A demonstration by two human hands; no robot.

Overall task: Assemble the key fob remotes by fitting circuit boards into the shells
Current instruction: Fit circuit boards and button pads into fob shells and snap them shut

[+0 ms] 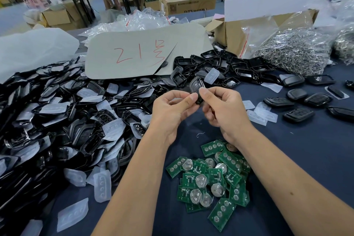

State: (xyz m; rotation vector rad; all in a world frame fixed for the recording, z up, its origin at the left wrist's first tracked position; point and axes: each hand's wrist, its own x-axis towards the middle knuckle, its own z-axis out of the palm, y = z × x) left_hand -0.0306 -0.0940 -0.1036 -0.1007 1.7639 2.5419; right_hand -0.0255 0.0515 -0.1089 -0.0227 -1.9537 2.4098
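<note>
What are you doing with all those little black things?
A person is putting car key remotes together. Both hands, left hand and right hand, pinch one black key fob above the table. Green circuit boards lie in a pile underneath, and a heap of empty shells waits on the left.

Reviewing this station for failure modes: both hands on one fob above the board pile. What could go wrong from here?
1. The fob is pinched only at its lower end between the left hand and right hand; it may slip and drop.
2. The green boards lie in a loose overlapping heap under the right wrist; the forearm could scatter or scrape them.
3. Finished fobs sit near loose shells, so they could get mixed up.
</note>
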